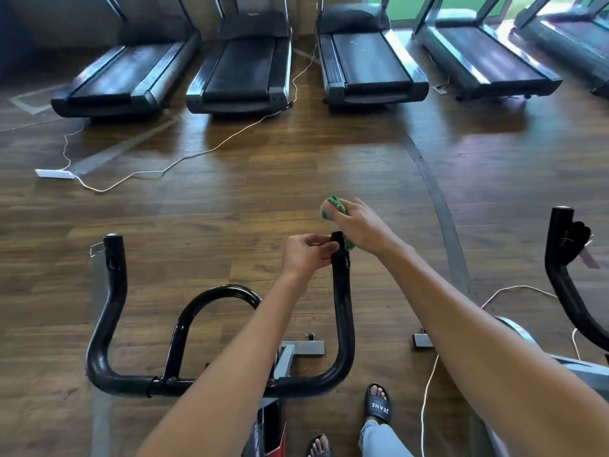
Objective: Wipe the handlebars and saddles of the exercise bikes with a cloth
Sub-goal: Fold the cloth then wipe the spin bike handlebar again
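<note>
A black exercise-bike handlebar point(344, 311) fills the lower middle of the head view, with two upright horns and a centre loop. My left hand point(304, 255) grips the top of the right horn, fingers curled round it. My right hand point(357, 227) holds a green cloth point(333, 207) bunched against the tip of that same horn. The left horn point(113, 258) stands free. No saddle is in view.
A second bike's black handlebar point(560, 258) stands at the right edge. Several treadmills point(237, 70) line the far side of the wooden floor. White cables point(158, 169) and a power strip point(54, 173) lie on the floor. My sandalled feet point(377, 407) are below.
</note>
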Tool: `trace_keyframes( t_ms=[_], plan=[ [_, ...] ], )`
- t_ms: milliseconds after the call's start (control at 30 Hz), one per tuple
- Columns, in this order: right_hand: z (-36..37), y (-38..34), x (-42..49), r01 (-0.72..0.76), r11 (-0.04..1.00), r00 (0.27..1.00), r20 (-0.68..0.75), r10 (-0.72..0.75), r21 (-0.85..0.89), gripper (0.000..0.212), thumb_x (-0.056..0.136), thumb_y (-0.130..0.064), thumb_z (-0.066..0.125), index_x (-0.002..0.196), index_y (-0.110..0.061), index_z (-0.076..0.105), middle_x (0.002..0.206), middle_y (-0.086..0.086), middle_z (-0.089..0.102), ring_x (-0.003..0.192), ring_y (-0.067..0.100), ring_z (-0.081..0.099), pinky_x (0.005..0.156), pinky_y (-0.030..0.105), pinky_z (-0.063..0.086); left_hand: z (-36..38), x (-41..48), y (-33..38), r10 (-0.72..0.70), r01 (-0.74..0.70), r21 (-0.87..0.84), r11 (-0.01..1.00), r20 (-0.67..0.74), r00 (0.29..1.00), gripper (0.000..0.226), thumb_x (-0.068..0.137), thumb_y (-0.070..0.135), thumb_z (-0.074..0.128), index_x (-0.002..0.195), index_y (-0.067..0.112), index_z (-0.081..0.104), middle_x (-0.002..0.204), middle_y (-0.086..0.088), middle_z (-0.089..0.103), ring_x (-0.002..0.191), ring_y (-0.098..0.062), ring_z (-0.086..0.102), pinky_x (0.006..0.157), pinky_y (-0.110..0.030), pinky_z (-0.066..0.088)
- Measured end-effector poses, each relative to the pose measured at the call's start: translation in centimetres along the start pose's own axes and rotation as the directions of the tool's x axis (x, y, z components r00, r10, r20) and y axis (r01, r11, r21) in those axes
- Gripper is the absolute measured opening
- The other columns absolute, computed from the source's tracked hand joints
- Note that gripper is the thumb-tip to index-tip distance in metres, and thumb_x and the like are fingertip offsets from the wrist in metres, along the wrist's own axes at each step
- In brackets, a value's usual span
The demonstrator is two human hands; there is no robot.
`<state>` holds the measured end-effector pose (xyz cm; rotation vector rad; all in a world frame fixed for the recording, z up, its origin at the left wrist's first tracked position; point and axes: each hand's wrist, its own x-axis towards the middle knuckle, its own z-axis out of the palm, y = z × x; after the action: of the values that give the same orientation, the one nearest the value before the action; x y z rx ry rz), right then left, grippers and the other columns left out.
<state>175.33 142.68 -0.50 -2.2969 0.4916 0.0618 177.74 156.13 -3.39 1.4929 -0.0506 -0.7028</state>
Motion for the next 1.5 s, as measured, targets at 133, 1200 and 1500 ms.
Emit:
trace_keyframes(
  t_ms=[133, 1200, 1500],
  plan=[
    [1.7, 0.6, -0.9, 0.028, 0.994, 0.996, 0.091, -0.019, -0.107, 0.041, 0.098, -0.065, 0.035, 0.115, -0.04, 0.062, 0.114, -0.005, 0.051, 0.112, 0.018, 0.049, 0.098, 0.045, 0.044, -0.2, 0.1, 0.2, -0.003, 0.002, 0.087, 0.996, 0.011, 1.0, 0.017, 0.092, -0.004, 0.06, 0.091, 0.008, 0.073, 0.089, -0.011, 0.075, 0.086, -0.024, 0.073, 0.081, -0.035, 0.06],
    [14.3, 2.5, -17.7, -0.443, 0.6, 0.8, -0.009, 0.6, 0.666, 0.056, 0.104, -0.056, 0.024, 0.148, -0.024, 0.033, 0.099, 0.003, 0.059, 0.094, 0.022, 0.059, 0.081, 0.036, 0.045, 0.0, -0.3, 0.3, -0.029, 0.033, 0.109, 0.993, -0.036, 0.999, 0.009, 0.088, -0.001, 0.07, 0.095, 0.002, 0.067, 0.093, -0.02, 0.067, 0.085, -0.027, 0.065, 0.078, -0.034, 0.06],
    [18.7, -0.5, -18.0, -0.285, 0.079, 0.462, 0.065, 0.884, 0.955, 0.07, 0.093, -0.073, 0.035, 0.138, -0.02, 0.043, 0.134, 0.014, 0.059, 0.116, 0.034, 0.059, 0.101, 0.046, 0.046, 0.4, -0.4, 0.2, -0.015, 0.02, 0.116, 0.993, -0.045, 0.999, 0.011, 0.09, -0.001, 0.068, 0.1, 0.001, 0.066, 0.094, -0.019, 0.067, 0.085, -0.026, 0.064, 0.083, -0.037, 0.059]
  ],
)
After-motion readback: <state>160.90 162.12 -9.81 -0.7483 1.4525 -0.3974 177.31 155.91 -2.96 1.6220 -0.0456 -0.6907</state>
